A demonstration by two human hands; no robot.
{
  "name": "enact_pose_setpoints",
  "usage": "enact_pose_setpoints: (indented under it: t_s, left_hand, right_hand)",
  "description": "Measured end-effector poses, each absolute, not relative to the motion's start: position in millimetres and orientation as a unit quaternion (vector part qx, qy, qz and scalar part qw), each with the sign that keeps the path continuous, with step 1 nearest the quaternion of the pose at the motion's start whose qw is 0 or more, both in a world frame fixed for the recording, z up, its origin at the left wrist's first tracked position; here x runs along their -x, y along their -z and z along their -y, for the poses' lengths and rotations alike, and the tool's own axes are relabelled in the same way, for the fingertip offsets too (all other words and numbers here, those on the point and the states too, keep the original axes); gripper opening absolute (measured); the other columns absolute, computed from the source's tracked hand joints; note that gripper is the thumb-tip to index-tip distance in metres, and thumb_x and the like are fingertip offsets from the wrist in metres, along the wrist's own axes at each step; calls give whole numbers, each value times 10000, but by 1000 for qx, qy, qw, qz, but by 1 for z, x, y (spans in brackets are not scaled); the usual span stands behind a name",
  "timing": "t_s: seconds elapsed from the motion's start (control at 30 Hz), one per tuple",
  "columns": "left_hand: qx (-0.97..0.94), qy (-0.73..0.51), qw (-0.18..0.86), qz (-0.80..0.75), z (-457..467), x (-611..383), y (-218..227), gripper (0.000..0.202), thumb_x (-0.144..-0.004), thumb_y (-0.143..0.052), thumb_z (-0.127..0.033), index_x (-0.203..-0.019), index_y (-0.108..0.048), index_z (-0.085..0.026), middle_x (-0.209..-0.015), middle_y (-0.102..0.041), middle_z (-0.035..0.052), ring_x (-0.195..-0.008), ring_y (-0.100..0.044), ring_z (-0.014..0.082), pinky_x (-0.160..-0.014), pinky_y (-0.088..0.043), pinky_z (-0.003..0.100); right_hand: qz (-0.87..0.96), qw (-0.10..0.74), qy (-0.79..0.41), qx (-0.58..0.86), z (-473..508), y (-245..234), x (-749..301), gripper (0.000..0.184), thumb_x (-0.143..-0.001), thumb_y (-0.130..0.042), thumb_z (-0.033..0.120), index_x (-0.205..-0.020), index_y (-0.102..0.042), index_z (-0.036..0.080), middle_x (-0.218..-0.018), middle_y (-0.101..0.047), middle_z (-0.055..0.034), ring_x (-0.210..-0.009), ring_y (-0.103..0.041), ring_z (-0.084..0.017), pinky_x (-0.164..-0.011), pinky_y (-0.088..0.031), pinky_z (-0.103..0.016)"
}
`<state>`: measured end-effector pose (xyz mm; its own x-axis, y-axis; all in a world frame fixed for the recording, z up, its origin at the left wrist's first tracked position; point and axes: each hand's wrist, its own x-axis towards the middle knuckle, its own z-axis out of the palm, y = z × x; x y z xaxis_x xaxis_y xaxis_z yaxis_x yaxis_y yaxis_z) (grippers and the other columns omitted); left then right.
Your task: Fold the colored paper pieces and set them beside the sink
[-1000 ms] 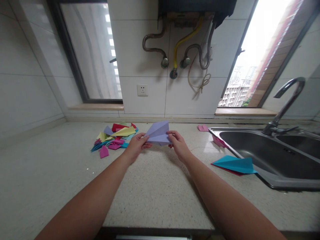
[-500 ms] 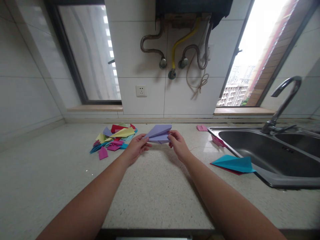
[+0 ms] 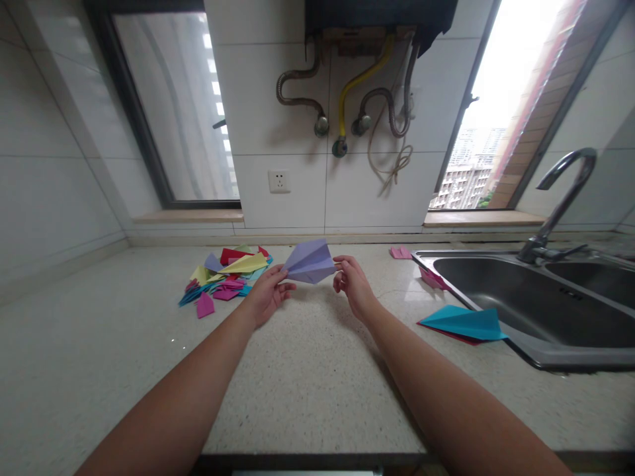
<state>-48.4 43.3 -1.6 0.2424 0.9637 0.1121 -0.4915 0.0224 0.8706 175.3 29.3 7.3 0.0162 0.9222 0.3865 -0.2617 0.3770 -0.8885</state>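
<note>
The pale speckled tabletop (image 3: pixel 307 383) carries everything, and the steel sink (image 3: pixel 550 356) is set into it toward the right end. A heap of folded papers (image 3: pixel 243 264) in many colours lies near the back edge of the tabletop, left of its middle, just beyond the left hand. A blue paper plane (image 3: pixel 461 324) rests beside the near left corner of the sink, with its tail at the rim. The left hand (image 3: pixel 268 297) has a narrow grip: thumb and fingers pinch the pointed end of the purple paper plane (image 3: pixel 310 264), which is held over the back part of the tabletop, between the two hands. From this grip the plane extends to the right; its long axis goes roughly parallel to the back edge, and the tail is a little raised. The right hand (image 3: pixel 356 287) is the nearer one to this wide tail, with fingers half curled just beside its edge. Two small pink pieces lie further right, one (image 3: pixel 401 252) near the back left corner of the sink, the other (image 3: pixel 434 278) at its left rim. As for what is hard to see, the sink is cut off at the right, a red sheet (image 3: pixel 454 334) is mostly covered by the blue plane, the purple nose disappears under the left thumb, and I cannot tell whether the right fingertips touch the paper or are closed on it.
</note>
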Motion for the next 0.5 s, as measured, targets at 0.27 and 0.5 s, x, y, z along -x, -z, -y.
enact_pose_setpoints:
  t_s: [0.27,0.5]
  left_hand:
    - [-408,-544,680,-275,-42,48,-1,286,-767,-696,-164,-1017,-565,-212,-941,-662,21,-658,-686,128,-476,-514,184]
    - [-402,-544,696,-240,-40,50,-2,279,-794,-638,-146,-1055,-578,-224,-845,-652,6,-665,-670,123,-509,-518,193]
  right_hand:
    - [536,606,-454,373,-27,-7,-171,259,-845,-524,476,-938,-540,235,-678,-509,46,-559,-490,-110,-496,-368,-231]
    - [558,592,-459,358,-28,-7,-172,231,-820,-537,406,-962,-572,228,-723,-540,33,-583,-500,-112,-509,-374,-241]
